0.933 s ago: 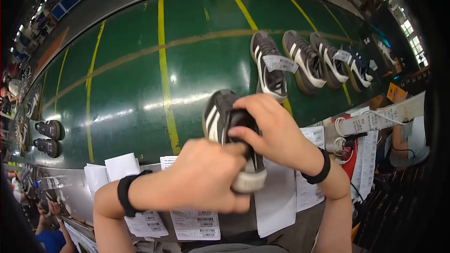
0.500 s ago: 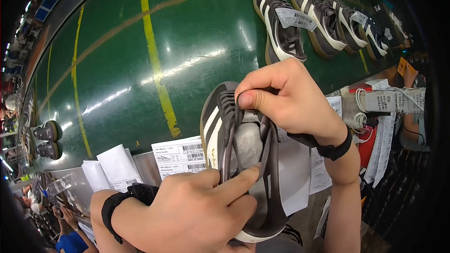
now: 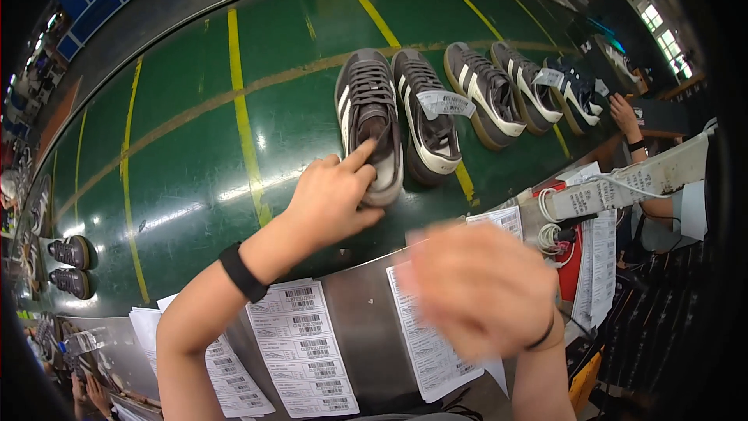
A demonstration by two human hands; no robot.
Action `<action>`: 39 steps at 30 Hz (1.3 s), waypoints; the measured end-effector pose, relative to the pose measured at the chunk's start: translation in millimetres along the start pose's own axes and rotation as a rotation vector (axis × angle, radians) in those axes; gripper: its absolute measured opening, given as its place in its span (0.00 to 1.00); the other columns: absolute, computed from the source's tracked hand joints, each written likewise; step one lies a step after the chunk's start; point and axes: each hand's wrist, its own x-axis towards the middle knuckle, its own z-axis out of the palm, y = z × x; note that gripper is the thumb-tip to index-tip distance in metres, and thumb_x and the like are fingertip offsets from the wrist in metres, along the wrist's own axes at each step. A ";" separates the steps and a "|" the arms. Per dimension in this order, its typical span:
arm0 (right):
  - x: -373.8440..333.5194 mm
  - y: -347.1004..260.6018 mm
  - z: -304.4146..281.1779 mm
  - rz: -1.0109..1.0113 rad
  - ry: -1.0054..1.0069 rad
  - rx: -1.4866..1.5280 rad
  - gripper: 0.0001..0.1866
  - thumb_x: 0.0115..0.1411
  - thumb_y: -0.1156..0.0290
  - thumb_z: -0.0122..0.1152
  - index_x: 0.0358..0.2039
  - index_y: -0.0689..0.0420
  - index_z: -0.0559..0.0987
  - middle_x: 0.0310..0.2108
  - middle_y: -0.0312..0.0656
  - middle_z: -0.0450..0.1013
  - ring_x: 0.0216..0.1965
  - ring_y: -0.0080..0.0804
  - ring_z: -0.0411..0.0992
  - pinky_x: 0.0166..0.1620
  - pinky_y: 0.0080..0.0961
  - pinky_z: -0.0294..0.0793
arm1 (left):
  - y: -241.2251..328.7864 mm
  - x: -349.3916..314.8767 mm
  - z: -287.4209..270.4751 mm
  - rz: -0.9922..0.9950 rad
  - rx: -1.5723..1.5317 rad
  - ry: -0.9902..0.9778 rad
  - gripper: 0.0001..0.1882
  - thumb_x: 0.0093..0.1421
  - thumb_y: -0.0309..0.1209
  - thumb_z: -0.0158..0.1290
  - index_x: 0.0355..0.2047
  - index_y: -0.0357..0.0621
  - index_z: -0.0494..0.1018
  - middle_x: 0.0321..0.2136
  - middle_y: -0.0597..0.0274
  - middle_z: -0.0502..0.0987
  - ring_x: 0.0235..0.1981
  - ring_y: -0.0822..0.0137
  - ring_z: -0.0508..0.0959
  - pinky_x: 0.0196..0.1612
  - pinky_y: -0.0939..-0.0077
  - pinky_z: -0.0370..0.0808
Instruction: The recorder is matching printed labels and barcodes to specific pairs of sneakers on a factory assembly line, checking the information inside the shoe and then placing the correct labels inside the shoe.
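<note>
A dark grey sneaker (image 3: pixel 366 101) with white side stripes stands on the green work surface (image 3: pixel 187 132), toe pointing away from me. My left hand (image 3: pixel 331 191) grips it at the heel opening, with a finger reaching inside and the thumb low by the heel. Close along its right side stands a matching sneaker (image 3: pixel 427 121) with a white paper tag (image 3: pixel 446 104) across its opening. My right hand (image 3: pixel 487 288) is off the shoe, above a printed label sheet (image 3: pixel 428 343). Motion smears its fingers, so whether they hold anything is unclear.
More grey sneakers (image 3: pixel 483 93) and navy shoes (image 3: pixel 576 93) line up to the right. Another dark pair (image 3: pixel 70 265) stands far left. Label sheets (image 3: pixel 304 351) lie on the metal edge. A cable-wrapped beam (image 3: pixel 615 191) juts in at right, near another person's hand (image 3: pixel 623 115).
The sneaker has gone from close before me to the green surface, beside the tagged one. My right hand has let go of its lace area and drawn back; my left hand has shifted to the heel.
</note>
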 end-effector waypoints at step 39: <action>-18.6 227.0 -13.3 0.887 0.274 -0.236 0.26 0.48 0.56 0.76 0.37 0.59 0.75 0.32 0.45 0.76 0.34 0.34 0.75 0.39 0.30 0.73 | 16.7 40.3 33.3 -0.282 -0.069 -0.251 0.22 0.46 0.40 0.68 0.37 0.41 0.75 0.62 0.50 0.67 0.44 0.48 0.80 0.44 0.57 0.78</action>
